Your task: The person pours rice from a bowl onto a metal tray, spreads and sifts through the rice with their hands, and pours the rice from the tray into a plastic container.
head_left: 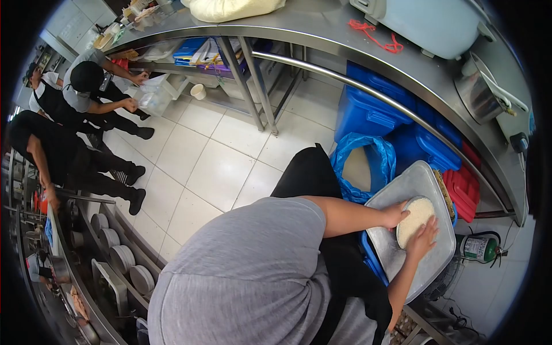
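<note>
White tiles (221,155) are spreading out beneath the steel counter (310,35). Between my hands, the bowl (398,237) of pale grain (418,215) is sitting over the tray (391,256). My left hand (395,217) is gripping its near rim; my right hand (422,240) is lying open, fingers spread over the grain's right edge. Beyond my left hand, a blue bag (386,158) is gaping beside the tray.

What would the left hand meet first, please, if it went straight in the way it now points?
The left hand would most likely meet the round bowl of pale grain; its fingertips seem to be at the rim, though depth is unclear here.
</note>
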`<state>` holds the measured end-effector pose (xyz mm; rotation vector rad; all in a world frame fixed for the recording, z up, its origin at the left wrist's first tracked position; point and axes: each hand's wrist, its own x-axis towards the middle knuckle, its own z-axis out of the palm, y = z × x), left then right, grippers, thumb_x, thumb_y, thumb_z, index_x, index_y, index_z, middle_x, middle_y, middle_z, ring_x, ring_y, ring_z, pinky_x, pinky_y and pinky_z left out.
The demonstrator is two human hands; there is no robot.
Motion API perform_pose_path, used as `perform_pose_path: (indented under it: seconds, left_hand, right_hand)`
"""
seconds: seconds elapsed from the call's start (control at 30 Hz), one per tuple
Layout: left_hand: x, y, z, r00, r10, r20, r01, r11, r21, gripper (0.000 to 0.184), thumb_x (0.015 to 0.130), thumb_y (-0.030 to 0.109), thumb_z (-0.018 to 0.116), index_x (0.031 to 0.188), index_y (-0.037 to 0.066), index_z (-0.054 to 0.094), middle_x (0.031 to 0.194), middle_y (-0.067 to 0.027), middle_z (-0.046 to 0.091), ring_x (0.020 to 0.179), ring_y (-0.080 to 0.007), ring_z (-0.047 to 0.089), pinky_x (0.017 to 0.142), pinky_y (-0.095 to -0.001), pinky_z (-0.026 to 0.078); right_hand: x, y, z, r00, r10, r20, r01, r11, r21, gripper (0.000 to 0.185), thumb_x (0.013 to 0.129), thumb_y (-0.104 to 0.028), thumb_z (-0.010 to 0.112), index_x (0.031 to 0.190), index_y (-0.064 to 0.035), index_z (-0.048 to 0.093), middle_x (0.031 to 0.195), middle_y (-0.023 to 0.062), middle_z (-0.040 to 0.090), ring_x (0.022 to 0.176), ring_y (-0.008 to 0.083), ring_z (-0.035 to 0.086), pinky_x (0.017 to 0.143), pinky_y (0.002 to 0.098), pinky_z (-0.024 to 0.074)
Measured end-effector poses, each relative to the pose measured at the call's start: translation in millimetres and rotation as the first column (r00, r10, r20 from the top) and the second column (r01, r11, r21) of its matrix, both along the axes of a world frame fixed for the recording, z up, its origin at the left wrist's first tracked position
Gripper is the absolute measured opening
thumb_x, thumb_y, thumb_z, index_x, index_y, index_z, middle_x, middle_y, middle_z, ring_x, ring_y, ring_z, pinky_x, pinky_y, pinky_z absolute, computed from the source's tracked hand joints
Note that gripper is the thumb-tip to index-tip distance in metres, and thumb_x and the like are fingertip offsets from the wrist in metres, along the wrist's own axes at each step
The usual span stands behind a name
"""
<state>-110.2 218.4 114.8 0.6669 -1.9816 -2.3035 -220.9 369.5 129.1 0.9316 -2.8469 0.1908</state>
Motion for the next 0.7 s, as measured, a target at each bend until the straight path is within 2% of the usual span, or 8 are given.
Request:
perform_pose_path:
  seconds: [0.17,0.27,0.37,0.43,0.5,0.57,0.63,0.7]
  left_hand:
    - [-2,4,-3,0.998,0.058,-0.002,-0.058,0.998,-0.039,0.058,0.101,0.032,0.043,0.152,0.017,0.021,0.132,-0.0193,0.051,0.082,-0.0315,0.067,0.047,-0.034,0.058]
    - [1,1,0,0.999,0.043,0.01,-0.043,0.999,-0.018,0.057,0.101,0.032,0.042,0.152,0.017,0.021,0.133,-0.0192,0.05,0.084,-0.0317,0.067,0.049,-0.0347,0.059]
    - [-8,7,-12,0.998,0.051,-0.033,-0.051,0.999,0.005,0.056,0.101,0.032,0.042,0.152,0.018,0.022,0.132,-0.0191,0.05,0.079,-0.031,0.068,0.05,-0.0355,0.058]
    - [-1,2,-2,1.0,0.014,-0.015,-0.014,1.0,-0.009,0.056,0.101,0.031,0.042,0.152,0.018,0.022,0.133,-0.0191,0.05,0.076,-0.0308,0.068,0.049,-0.0352,0.057]
    - [2,4,1,0.999,0.03,-0.022,-0.03,1.0,-0.006,0.056,0.101,0.032,0.042,0.152,0.018,0.022,0.133,-0.0191,0.049,0.075,-0.0307,0.068,0.048,-0.035,0.057]
    - [3,4,5,0.998,0.068,-0.007,-0.068,0.998,0.009,0.057,0.101,0.032,0.043,0.152,0.018,0.022,0.135,-0.0191,0.048,0.075,-0.0304,0.067,0.048,-0.0347,0.057]
    - [-1,6,1,0.998,0.063,0.003,-0.063,0.998,0.018,0.057,0.101,0.031,0.043,0.152,0.018,0.022,0.133,-0.019,0.049,0.074,-0.0294,0.067,0.047,-0.0345,0.057]
    - [-4,8,-4,0.995,0.096,-0.029,-0.094,0.993,0.076,0.056,0.1,0.03,0.044,0.151,0.018,0.025,0.132,-0.0199,0.051,0.077,-0.0335,0.068,0.045,-0.0382,0.057]
  right_hand:
    - [-19,13,-8,0.991,-0.134,0.026,0.134,0.991,-0.004,0.051,0.103,-0.033,0.031,0.153,-0.0219,0.028,0.16,0.0039,0.023,0.147,0.0346,0.019,0.111,0.0663,0.0132]
    - [6,-9,-2,0.993,0.117,-0.019,-0.118,0.992,-0.051,0.052,0.103,-0.031,0.031,0.153,-0.0217,0.026,0.16,0.0044,0.022,0.147,0.035,0.018,0.112,0.0657,0.0132]
    - [22,-21,12,0.993,0.104,0.058,-0.105,0.994,0.017,0.052,0.103,-0.031,0.031,0.153,-0.0215,0.027,0.16,0.0044,0.022,0.147,0.0347,0.018,0.111,0.066,0.0131]
    - [1,-4,4,0.998,0.066,0.02,-0.067,0.997,0.036,0.052,0.103,-0.031,0.032,0.153,-0.021,0.027,0.16,0.0044,0.023,0.147,0.0349,0.019,0.111,0.0663,0.0132]
    - [-12,11,5,0.994,-0.093,0.056,0.09,0.995,0.05,0.052,0.102,-0.032,0.032,0.153,-0.0206,0.027,0.16,0.0044,0.022,0.147,0.0352,0.019,0.111,0.0665,0.0133]
    - [-15,19,5,0.991,-0.123,0.06,0.121,0.992,0.04,0.052,0.102,-0.033,0.033,0.153,-0.0203,0.027,0.16,0.0043,0.023,0.147,0.0357,0.019,0.111,0.0663,0.013]
    - [-4,12,3,1.0,0.008,0.016,-0.007,0.999,-0.042,0.053,0.102,-0.032,0.033,0.153,-0.0203,0.027,0.16,0.0038,0.024,0.147,0.0354,0.019,0.112,0.0655,0.0126]
    - [16,-3,8,0.998,0.051,0.03,-0.05,0.998,-0.034,0.053,0.102,-0.031,0.034,0.153,-0.021,0.026,0.16,0.0035,0.024,0.147,0.0353,0.019,0.112,0.0646,0.0125]
